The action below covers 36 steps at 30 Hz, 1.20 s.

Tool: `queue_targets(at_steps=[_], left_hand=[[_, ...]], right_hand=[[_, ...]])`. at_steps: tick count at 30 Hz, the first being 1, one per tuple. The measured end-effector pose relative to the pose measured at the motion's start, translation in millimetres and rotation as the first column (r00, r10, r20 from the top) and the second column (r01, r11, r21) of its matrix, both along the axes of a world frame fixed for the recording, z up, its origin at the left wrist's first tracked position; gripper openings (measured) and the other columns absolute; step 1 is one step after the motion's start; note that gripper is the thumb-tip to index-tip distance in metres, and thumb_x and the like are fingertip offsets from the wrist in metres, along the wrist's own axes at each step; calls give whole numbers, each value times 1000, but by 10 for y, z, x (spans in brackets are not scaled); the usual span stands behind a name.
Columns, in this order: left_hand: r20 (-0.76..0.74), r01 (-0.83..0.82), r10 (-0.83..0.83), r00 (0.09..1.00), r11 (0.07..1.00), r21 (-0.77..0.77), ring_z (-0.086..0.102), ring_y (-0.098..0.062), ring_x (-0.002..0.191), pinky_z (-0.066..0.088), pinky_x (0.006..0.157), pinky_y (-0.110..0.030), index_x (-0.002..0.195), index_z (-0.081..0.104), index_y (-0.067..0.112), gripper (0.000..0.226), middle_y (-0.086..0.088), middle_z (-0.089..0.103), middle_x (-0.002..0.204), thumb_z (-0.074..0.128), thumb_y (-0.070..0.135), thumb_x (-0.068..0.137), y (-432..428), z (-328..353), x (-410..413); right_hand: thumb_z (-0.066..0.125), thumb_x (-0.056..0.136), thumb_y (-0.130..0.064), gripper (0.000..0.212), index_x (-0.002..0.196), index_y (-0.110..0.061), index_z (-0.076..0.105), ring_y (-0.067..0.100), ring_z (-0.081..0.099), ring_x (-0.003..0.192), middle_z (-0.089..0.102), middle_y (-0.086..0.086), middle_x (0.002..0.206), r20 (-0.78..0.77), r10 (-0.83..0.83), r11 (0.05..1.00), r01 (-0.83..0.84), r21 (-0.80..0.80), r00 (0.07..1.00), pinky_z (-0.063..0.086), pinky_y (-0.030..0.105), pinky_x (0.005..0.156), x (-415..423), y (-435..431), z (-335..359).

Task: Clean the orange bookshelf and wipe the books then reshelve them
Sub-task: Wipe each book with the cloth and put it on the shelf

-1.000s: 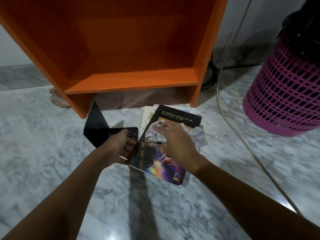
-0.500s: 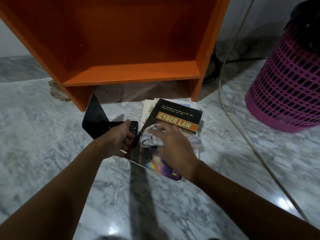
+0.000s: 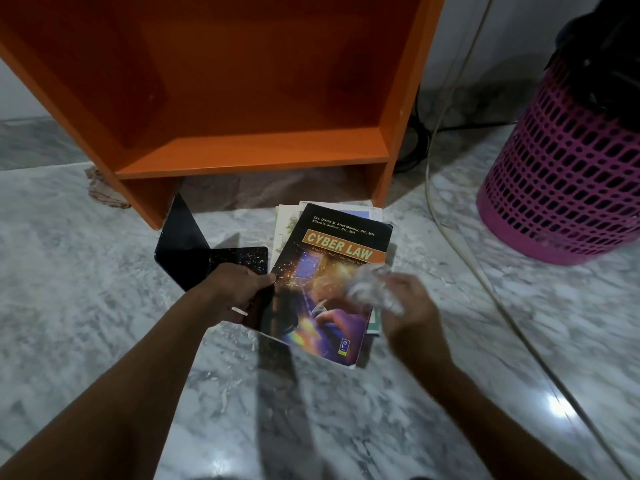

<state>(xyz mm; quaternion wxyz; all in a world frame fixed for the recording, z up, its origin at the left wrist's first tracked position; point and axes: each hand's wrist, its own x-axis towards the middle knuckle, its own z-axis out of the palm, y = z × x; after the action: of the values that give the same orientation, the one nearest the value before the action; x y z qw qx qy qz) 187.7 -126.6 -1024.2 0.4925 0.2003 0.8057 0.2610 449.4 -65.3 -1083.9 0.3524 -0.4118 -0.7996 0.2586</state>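
The orange bookshelf (image 3: pixel 256 154) stands open and bare on the marble floor. In front of it lies a small pile of books, topped by a dark book titled CYBER LAW (image 3: pixel 329 282). My left hand (image 3: pixel 239 292) grips that book's left edge. My right hand (image 3: pixel 405 306) holds a crumpled white cloth (image 3: pixel 370 289) at the book's right edge, blurred by motion. Other books (image 3: pixel 287 220) peek out beneath the top one.
A black bookend (image 3: pixel 194 251) lies left of the pile. A pink perforated basket (image 3: pixel 568 168) with dark contents stands at the right. A pale cable (image 3: pixel 460 244) runs across the floor between basket and books. Dark cables sit behind the shelf.
My right hand with the cloth has swept from the middle of the cover to its right edge, uncovering the title. My left hand keeps its hold on the book.
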Motion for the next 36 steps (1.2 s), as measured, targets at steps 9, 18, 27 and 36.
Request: queue_targets(at_steps=[9,18,27,36], left_hand=[[61,4,-4,998,1000,10,64,-29,73,59,70,-40,90,66,2,21,-16,68,83,63,22,95,-47,-30,-27],[148,-22,14,989,998,53,57,-23,65,54,66,-38,83,62,7,17,-10,61,71,61,19,96,-136,-80,-68],[77,22,-22,997,1000,1,64,-29,74,54,63,-34,98,68,4,23,-16,69,81,61,24,92,-34,67,-44],[178,52,-57,982,998,31,71,-34,95,56,81,-40,102,72,10,32,-12,76,90,71,37,85,154,23,176]], right_hand=[[64,82,-3,64,136,-34,54,10,41,116,47,-7,133,244,219,975,-207,-76,945,44,27,91,-889,300,525],[58,88,-10,41,124,-29,61,22,59,98,60,0,121,385,-147,989,143,40,911,52,37,75,-1196,1193,219],[50,91,-30,36,125,-32,60,11,61,80,61,-2,110,163,-283,950,300,-85,945,52,30,63,-575,943,122],[67,89,-15,50,136,-26,57,17,47,117,49,1,130,124,-194,973,208,-104,973,40,27,96,-637,620,96]])
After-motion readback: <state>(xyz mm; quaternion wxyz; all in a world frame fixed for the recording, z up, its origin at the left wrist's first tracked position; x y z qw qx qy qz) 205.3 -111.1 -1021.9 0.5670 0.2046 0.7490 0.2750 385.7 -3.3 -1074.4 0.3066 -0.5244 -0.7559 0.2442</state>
